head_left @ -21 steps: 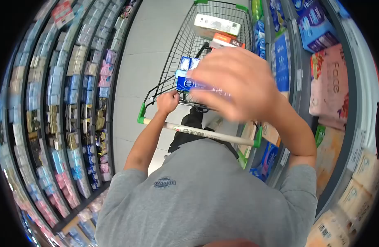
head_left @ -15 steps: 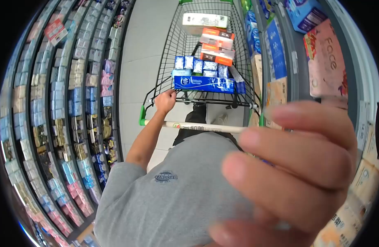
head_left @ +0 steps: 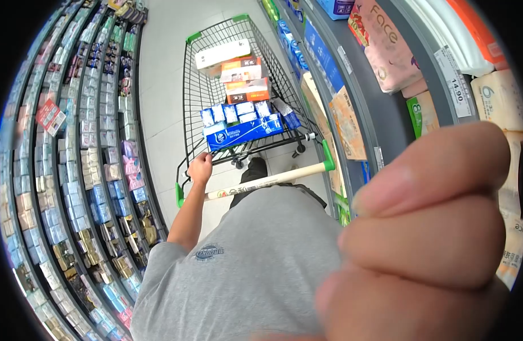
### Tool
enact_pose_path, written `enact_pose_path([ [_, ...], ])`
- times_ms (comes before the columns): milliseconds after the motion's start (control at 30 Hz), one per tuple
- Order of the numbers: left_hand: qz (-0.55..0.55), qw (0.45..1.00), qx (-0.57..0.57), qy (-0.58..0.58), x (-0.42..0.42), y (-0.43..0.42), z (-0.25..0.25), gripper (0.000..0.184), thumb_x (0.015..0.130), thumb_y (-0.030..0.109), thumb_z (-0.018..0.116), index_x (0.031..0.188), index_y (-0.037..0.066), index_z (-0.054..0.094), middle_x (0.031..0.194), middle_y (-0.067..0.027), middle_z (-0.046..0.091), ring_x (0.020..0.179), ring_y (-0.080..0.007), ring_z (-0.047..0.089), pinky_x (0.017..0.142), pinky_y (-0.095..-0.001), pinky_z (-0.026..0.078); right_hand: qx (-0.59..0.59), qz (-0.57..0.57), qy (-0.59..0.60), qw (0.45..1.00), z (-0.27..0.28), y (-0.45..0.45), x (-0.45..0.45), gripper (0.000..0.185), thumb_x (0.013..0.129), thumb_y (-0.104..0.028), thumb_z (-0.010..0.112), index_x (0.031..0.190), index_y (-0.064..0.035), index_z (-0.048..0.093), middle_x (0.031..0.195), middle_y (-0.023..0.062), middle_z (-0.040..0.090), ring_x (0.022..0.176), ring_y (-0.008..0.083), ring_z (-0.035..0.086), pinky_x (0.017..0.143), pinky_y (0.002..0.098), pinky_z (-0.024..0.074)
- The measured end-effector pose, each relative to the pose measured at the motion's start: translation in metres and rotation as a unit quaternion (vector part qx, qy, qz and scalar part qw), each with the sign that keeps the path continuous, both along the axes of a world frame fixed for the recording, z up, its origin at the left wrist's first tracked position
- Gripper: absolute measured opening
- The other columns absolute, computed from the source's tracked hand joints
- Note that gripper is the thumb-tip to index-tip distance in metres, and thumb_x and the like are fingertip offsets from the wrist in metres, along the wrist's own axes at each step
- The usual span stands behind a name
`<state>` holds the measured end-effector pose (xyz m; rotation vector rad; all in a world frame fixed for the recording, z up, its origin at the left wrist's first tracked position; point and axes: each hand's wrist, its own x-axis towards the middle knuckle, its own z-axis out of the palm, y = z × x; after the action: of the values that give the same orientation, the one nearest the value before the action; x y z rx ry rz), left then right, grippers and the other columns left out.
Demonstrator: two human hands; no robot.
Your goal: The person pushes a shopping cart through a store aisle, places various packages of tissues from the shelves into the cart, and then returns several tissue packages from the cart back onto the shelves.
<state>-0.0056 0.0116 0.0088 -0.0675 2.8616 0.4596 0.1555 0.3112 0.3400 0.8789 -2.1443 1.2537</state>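
My left hand (head_left: 200, 168) is closed around the rear rim of the shopping cart (head_left: 189, 96), at its left corner. Close to the camera at the lower right is my right hand (head_left: 426, 227), large and partly blurred, with its fingers curled together; whether anything is inside is hidden. In the cart, a blue pack (head_left: 244, 132) lies nearest the handle (head_left: 267, 179), with small blue-and-white packs (head_left: 230, 113) behind it. Farther forward are orange-and-white boxes (head_left: 247, 90) and a white pack (head_left: 223, 53).
Shelves of small packets (head_left: 91, 165) line the left side. On the right shelves stand a pink pack (head_left: 385, 48), a blue pack (head_left: 324, 54) and beige packs (head_left: 500, 102), with a price tag (head_left: 455, 79). Pale floor tiles (head_left: 162, 74) run along the aisle.
My right hand has come from over the cart to near the camera, and its fingers have curled closer together. My left hand stays on the cart. The view has turned, showing more of the right shelves.
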Motion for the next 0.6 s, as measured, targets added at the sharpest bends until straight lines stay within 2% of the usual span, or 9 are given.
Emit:
enact_pose_path([
  [133,-0.010,0.999,-0.041,-0.005,-0.001,-0.010,-0.021,0.031,0.083,0.038,0.048,0.091,0.020,0.072,0.083,-0.0138,0.068,0.083,-0.0333,0.065,0.072,-0.0458,0.048,-0.005,-0.001,0.007,1.000,-0.006,-0.010,-0.005,0.020,0.069,-0.021,0.073,0.084,-0.0085,0.068,0.082,0.0093,0.066,0.080,0.0291,0.064,0.073,0.0411,0.0520],
  [167,-0.026,0.998,-0.046,0.034,0.005,-0.021,-0.049,0.031,0.084,0.039,0.048,0.092,0.021,0.072,0.083,-0.0141,0.068,0.083,-0.0338,0.065,0.073,-0.0470,0.048,-0.007,-0.002,0.011,1.000,-0.008,-0.011,-0.005,0.020,0.069,-0.021,0.073,0.084,-0.0083,0.068,0.082,0.0094,0.066,0.079,0.0292,0.064,0.073,0.0412,0.0520],
  [200,-0.039,0.994,-0.053,0.084,-0.008,-0.023,-0.051,0.031,0.084,0.039,0.048,0.093,0.021,0.072,0.084,-0.0143,0.068,0.084,-0.0342,0.065,0.074,-0.0482,0.047,-0.009,-0.003,0.021,1.000,-0.010,-0.011,-0.007,0.020,0.069,-0.021,0.072,0.084,-0.0082,0.068,0.082,0.0096,0.066,0.079,0.0293,0.064,0.073,0.0412,0.0519],
  [233,-0.027,0.992,-0.060,0.111,-0.052,-0.035,-0.049,0.031,0.084,0.039,0.048,0.093,0.021,0.072,0.084,-0.0143,0.068,0.084,-0.0342,0.065,0.074,-0.0482,0.047,-0.014,-0.004,0.021,1.000,-0.009,-0.010,-0.001,0.020,0.069,-0.021,0.072,0.084,-0.0081,0.068,0.082,0.0097,0.066,0.079,0.0294,0.064,0.073,0.0412,0.0519],
  [267,0.009,0.997,-0.032,0.064,-0.046,-0.011,-0.046,0.031,0.083,0.039,0.049,0.093,0.021,0.072,0.084,-0.0140,0.069,0.085,-0.0339,0.065,0.075,-0.0483,0.047,-0.003,0.007,0.016,1.000,-0.010,-0.011,-0.002,0.020,0.069,-0.021,0.072,0.084,-0.0079,0.067,0.081,0.0098,0.066,0.079,0.0295,0.064,0.073,0.0413,0.0519],
  [300,0.024,0.999,-0.028,-0.014,-0.006,-0.017,-0.034,0.031,0.083,0.040,0.049,0.093,0.021,0.072,0.085,-0.0136,0.069,0.085,-0.0336,0.065,0.075,-0.0485,0.047,-0.016,0.007,-0.010,1.000,-0.009,-0.014,-0.001,0.020,0.069,-0.021,0.072,0.084,-0.0078,0.067,0.081,0.0100,0.066,0.079,0.0296,0.064,0.072,0.0413,0.0519],
  [333,0.023,1.000,-0.007,-0.012,0.002,-0.007,-0.010,0.030,0.081,0.039,0.051,0.091,0.020,0.072,0.084,-0.0127,0.069,0.085,-0.0331,0.065,0.075,-0.0466,0.048,-0.017,0.007,-0.009,1.000,-0.007,-0.013,-0.003,0.020,0.069,-0.021,0.072,0.083,-0.0077,0.067,0.081,0.0101,0.066,0.078,0.0297,0.064,0.072,0.0414,0.0519],
  [600,0.026,0.999,0.028,0.019,0.002,-0.001,-0.003,0.027,0.079,0.036,0.053,0.087,0.018,0.072,0.082,-0.0107,0.069,0.080,-0.0312,0.065,0.070,-0.0428,0.049,-0.018,0.009,-0.026,0.999,-0.011,-0.026,0.000,0.019,0.070,-0.020,0.071,0.082,-0.0066,0.066,0.079,0.0112,0.065,0.077,0.0304,0.064,0.071,0.0417,0.0518],
])
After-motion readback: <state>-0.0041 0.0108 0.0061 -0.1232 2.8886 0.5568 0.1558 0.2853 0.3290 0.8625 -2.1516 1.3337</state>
